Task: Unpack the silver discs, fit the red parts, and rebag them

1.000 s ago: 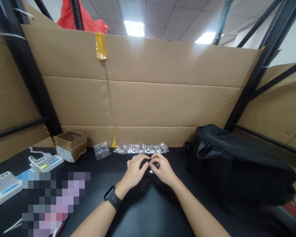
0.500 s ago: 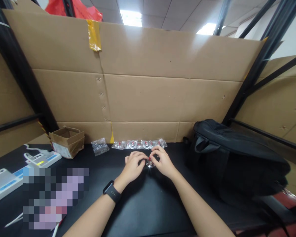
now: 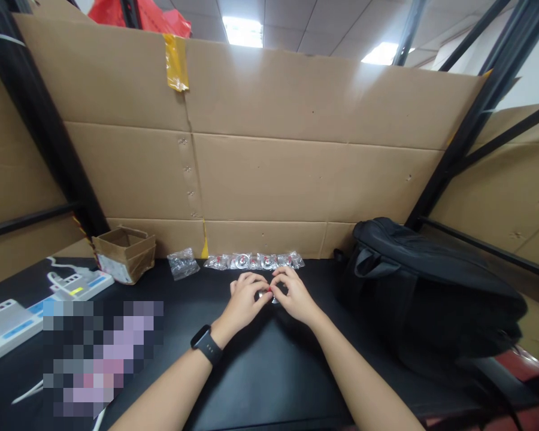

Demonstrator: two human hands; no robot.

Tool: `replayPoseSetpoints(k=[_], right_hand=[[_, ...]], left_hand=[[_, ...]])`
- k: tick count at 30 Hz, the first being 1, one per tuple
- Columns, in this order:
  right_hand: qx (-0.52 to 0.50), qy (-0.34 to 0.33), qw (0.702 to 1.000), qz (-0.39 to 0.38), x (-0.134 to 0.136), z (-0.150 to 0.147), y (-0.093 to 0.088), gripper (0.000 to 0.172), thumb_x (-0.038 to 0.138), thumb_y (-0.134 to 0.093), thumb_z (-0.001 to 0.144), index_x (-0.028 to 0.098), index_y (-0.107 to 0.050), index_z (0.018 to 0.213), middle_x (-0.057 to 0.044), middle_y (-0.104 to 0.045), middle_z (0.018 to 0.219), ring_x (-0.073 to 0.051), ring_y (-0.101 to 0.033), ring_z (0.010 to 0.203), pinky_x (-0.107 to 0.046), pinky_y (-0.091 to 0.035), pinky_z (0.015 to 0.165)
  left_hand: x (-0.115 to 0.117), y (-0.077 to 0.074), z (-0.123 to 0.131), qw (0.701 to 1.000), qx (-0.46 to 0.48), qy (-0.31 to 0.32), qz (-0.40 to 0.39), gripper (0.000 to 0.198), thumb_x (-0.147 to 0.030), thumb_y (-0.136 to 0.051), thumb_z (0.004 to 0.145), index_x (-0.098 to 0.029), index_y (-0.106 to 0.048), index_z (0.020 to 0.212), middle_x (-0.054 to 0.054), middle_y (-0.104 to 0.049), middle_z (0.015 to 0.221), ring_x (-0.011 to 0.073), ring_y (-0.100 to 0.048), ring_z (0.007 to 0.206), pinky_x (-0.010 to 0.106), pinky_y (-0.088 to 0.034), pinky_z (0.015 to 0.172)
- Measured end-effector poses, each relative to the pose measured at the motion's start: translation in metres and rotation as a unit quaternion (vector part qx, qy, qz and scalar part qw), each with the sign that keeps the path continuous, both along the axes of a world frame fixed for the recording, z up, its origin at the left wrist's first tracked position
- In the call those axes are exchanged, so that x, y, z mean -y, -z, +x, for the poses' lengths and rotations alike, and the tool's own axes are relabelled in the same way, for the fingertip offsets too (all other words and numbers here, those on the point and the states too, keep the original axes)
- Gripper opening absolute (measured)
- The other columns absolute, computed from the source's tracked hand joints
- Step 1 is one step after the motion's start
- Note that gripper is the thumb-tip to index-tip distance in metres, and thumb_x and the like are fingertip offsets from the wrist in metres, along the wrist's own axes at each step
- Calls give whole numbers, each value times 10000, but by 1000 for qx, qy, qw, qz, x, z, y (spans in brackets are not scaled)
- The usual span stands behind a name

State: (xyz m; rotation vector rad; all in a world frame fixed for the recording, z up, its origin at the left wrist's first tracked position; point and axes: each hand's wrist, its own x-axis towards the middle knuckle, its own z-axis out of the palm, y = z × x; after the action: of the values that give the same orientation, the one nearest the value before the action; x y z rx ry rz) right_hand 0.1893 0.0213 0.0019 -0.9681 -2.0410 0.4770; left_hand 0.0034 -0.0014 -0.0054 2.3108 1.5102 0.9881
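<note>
My left hand [image 3: 244, 301] and my right hand [image 3: 293, 296] meet over the black table [image 3: 269, 371], fingertips pinched together on a small shiny part with a red spot [image 3: 270, 295]. Most of that part is hidden by the fingers. A black watch sits on my left wrist [image 3: 206, 345]. Just beyond the hands, a row of clear plastic packets holding silver and red parts [image 3: 254, 261] lies along the foot of the cardboard wall. A separate clear packet [image 3: 183, 263] lies to their left.
A small open cardboard box [image 3: 124, 253] stands at the back left, with white power strips [image 3: 36, 302] beside it. A large black bag [image 3: 431, 287] fills the right side. Cardboard sheets [image 3: 296, 155] and black rack posts wall in the table.
Both hands stay together on the small part, with only small finger shifts. The camera view has tilted slightly.
</note>
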Motion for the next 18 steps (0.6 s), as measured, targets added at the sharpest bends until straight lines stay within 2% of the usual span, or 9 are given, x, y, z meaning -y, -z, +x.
replayPoseSetpoints(k=[9, 12, 15, 18], right_hand=[[1, -1, 1000, 29, -2, -1, 3, 81, 215, -606, 892, 212, -672, 845, -76, -574, 1122, -222, -544, 1129, -404, -409, 1029], [-19, 2, 1000, 20, -5, -4, 7, 103, 217, -577, 905, 211, -667, 855, -79, -599, 1112, -220, -566, 1088, -367, -460, 936], [-27, 31, 999, 1, -13, -2, 17, 130, 193, -556, 894, 212, -662, 968, -72, -636, 1059, -206, -593, 978, -331, -486, 824], [33, 66, 997, -7, -21, 6, 28, 221, 160, -622, 816, 212, -677, 1023, -61, -651, 1015, -206, -592, 935, -341, -479, 839]], left_hand=[[-5, 3, -3, 1000, -16, -15, 10, 148, -378, -625, 899, -320, -759, 875, 24, -658, 1133, 268, -466, 1154, 433, -310, 907], [-5, 1, -6, 999, -35, -10, 21, 137, -346, -636, 894, -312, -766, 867, 33, -654, 1107, 262, -465, 1142, 425, -297, 900], [-6, 0, -12, 999, -42, -17, 22, 159, -329, -616, 907, -309, -771, 881, 42, -666, 1045, 256, -481, 1104, 430, -279, 901], [-9, 2, -17, 999, -30, -32, 16, 170, -316, -598, 918, -317, -767, 906, 39, -699, 1016, 255, -489, 1090, 447, -259, 913]])
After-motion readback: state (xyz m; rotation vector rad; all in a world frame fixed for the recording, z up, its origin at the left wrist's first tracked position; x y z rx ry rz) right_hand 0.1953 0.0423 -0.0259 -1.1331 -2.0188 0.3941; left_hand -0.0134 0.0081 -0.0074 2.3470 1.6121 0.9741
